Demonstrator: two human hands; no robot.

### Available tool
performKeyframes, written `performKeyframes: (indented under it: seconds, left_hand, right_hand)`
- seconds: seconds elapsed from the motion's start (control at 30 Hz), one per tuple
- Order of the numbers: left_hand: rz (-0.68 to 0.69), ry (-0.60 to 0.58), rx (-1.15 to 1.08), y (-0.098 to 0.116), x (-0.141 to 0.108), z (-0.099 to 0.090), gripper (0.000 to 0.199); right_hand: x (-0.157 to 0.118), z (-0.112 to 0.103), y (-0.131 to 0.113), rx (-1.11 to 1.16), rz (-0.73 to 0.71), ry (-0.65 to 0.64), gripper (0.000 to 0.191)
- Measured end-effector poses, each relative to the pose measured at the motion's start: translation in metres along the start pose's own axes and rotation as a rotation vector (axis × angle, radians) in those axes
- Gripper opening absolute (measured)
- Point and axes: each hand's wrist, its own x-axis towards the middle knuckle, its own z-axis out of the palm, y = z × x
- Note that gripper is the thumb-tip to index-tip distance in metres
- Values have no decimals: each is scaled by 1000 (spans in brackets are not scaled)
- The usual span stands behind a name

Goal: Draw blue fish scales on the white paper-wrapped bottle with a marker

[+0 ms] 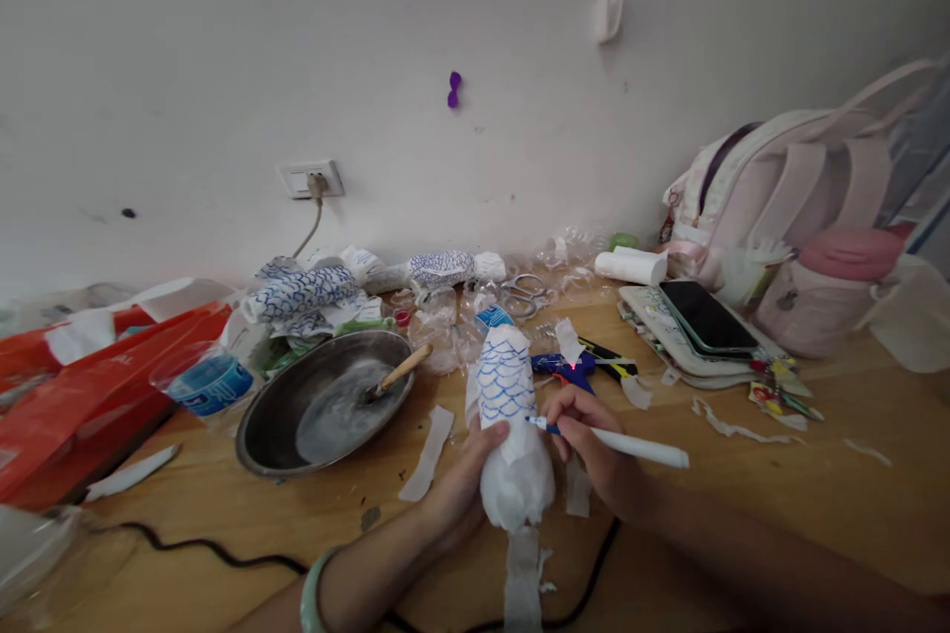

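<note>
A white paper-wrapped form stands out in front of me, its upper part covered in blue scale-like curves and its lower end bulging and plain. My left hand is closed around its left side, with the thumb on the front. In my right hand a white marker is pinched, and its blue tip is at the right edge of the drawn scales. Just behind the right hand lies a blue glue gun with a small red light.
A metal bowl with cloudy liquid and a brush is at left, beside a plastic cup and red bags. Scissors and scale-patterned rolls lie behind. A phone, pink bottle and backpack are at right.
</note>
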Motion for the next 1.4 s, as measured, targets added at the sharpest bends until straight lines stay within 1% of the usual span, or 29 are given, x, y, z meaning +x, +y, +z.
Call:
performKeyframes:
  seconds: [0.07, 0.13, 0.23, 0.33, 0.4, 0.5, 0.63, 0.73, 0.87, 0.97, 1.07, 1.2, 1.4]
  left_hand:
    - [16, 38, -30, 0, 1, 0, 60]
    - [22, 32, -38, 0, 1, 0, 60]
    - [26, -37, -15, 1, 0, 1, 54]
    - [12, -117, 5, 2, -1, 3, 51]
    - [7, -134, -3, 3, 0, 3, 48]
    - [-1, -139, -31, 4, 2, 1, 40]
    - [-27, -200, -69, 5, 5, -3, 30]
    - [-59, -238, -94, 4, 5, -3, 27]
    - [-47, -266, -95, 3, 4, -3, 25]
    - [-43, -281, -107, 1, 5, -6, 30]
    - [-22, -297, -128, -2, 6, -10, 36]
    - [-1, -315, -128, -4, 7, -12, 34]
    - [-9, -333, -116, -3, 6, -12, 32]
  right_hand:
    - [-2, 0, 2, -14, -17, -3, 11]
    - [-2, 0, 3, -17, -26, -1, 9]
    - [-3, 0, 9, -15, -45, -2, 8]
    - [-4, -1, 17, -67, -52, -6, 10]
    - [-5, -3, 21, -119, -68, -9, 11]
    - [-6, -3, 18, -185, -171, -28, 11]
    - [-5, -1, 7, -256, -318, -54, 11]
    - [-4, 1, 2, -313, -366, -34, 10]
    - [1, 0, 2, -420, -461, -36, 9]
    - [3, -1, 3, -460, -516, -41, 10]
    - [2, -3, 2, -464, -489, -36, 9]
    - [0, -3, -2, -434, -420, -18, 8]
    - [0, -4, 2, -297, -343, -34, 11]
